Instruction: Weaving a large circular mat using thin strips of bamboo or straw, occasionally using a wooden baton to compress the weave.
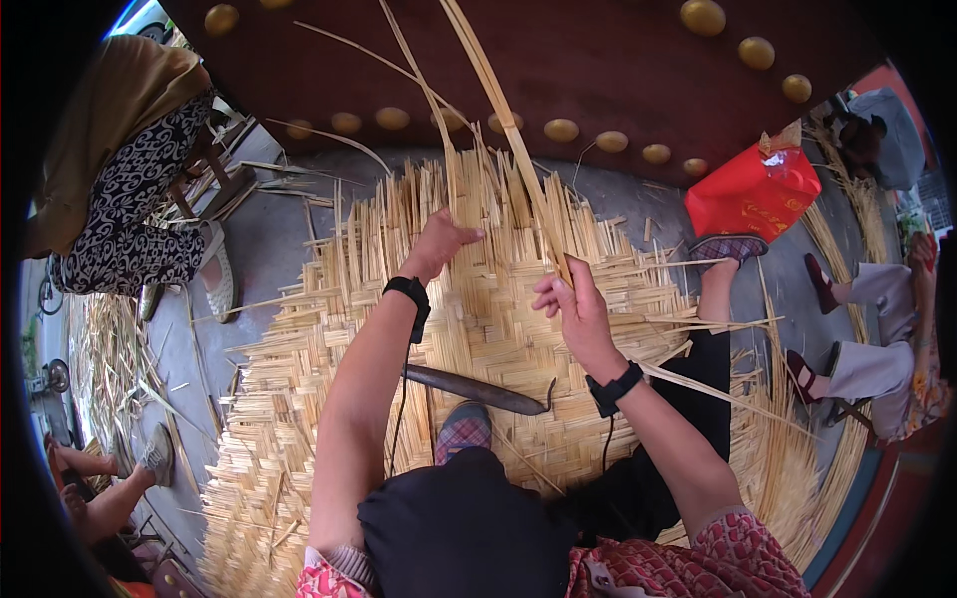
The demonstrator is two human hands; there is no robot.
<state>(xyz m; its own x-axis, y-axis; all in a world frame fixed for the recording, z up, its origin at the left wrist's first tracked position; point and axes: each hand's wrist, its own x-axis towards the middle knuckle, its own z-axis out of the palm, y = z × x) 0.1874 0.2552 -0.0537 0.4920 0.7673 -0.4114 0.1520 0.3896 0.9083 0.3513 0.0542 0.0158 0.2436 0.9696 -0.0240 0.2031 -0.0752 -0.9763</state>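
A large mat (329, 374) woven from flat pale reed strips lies beneath me, loose ends sticking out at its edges. Between the thumb and fingers of my right hand (580, 307) is the lower end of a long reed strip (513, 130), which rises toward the far side. My left hand (443, 245) is closed around upright reed strips (449, 174) at the mat's far part; its fingertips are partly hidden. A dark bar-shaped tool (478, 389) with a small curved hook at its right end rests on the mat, nearer to me than both hands.
A dark red studded panel (419, 70) stands beyond the mat. At the far right is a red bag (753, 194). Loose reeds (120, 349) litter the grey floor on the left. Other people sit on both sides, one in patterned trousers (135, 234). My checked shoe (465, 431) presses the mat.
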